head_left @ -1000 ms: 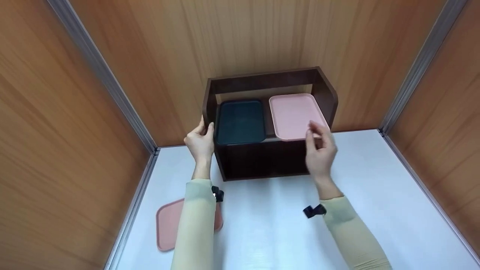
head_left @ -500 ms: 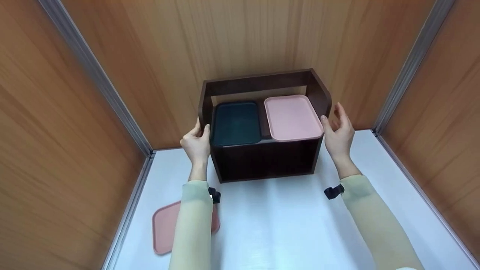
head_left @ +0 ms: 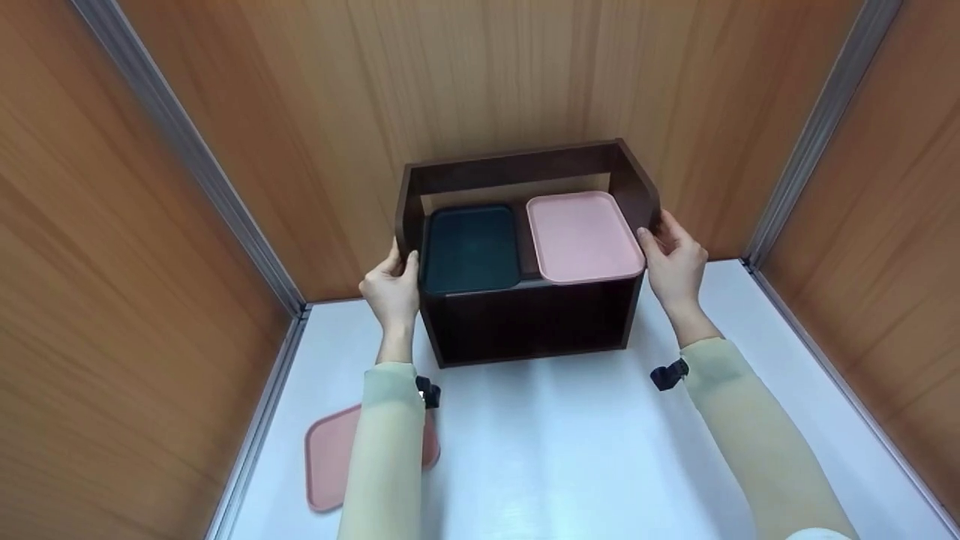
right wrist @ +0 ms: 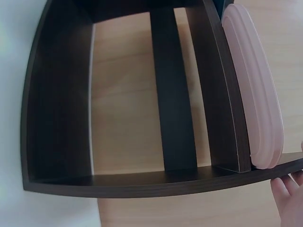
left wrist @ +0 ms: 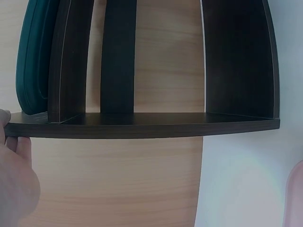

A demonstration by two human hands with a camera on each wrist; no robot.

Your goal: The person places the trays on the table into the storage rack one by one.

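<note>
Dark wooden shelf unit stands on the white table against the wood-panelled back wall. Your left hand grasps its left side panel, thumb over the front edge. Your right hand grasps the right side panel, fingers curled on its edge. On the upper shelf, a dark green tray lies just beside a pink tray. A salmon tray lies flat on the table, partly under your left sleeve.

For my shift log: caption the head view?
Both hands grip the sides of a dark shelf holding two trays.
</note>
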